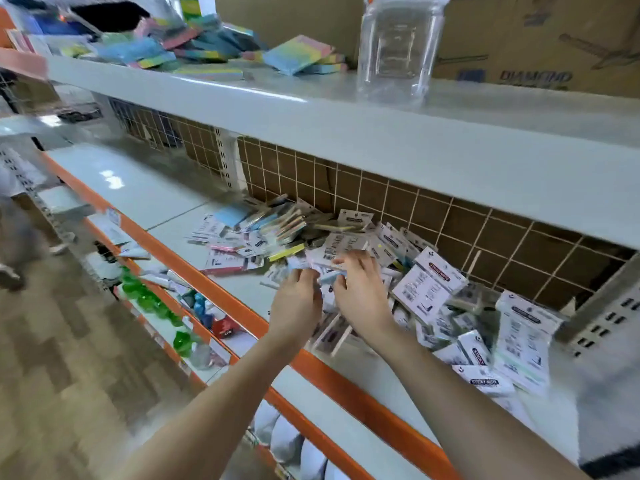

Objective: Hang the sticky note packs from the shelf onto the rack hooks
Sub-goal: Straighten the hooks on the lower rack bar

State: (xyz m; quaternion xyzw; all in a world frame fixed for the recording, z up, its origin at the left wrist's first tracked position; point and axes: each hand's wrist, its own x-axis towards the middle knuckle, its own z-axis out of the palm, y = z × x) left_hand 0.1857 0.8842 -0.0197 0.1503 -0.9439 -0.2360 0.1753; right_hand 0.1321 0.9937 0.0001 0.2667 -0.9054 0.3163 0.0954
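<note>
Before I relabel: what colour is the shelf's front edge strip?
Orange front edge strip, clearest in head view.

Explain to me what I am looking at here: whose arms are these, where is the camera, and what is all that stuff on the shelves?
There is no machine here. A person wears one wide-angle camera on the head, looking forward and down, so you see their own bare arms. The left hand and right hand meet over a grey metal shelf with an orange front edge, which holds a loose heap of sticky note packs in white printed card sleeves. Together the fingers pinch one small pale pack from that heap; the picture is blurred, so its details are unclear. Behind stands a white wire grid rack. The upper shelf carries pastel rainbow note pads and a clear plastic bottle.
</note>
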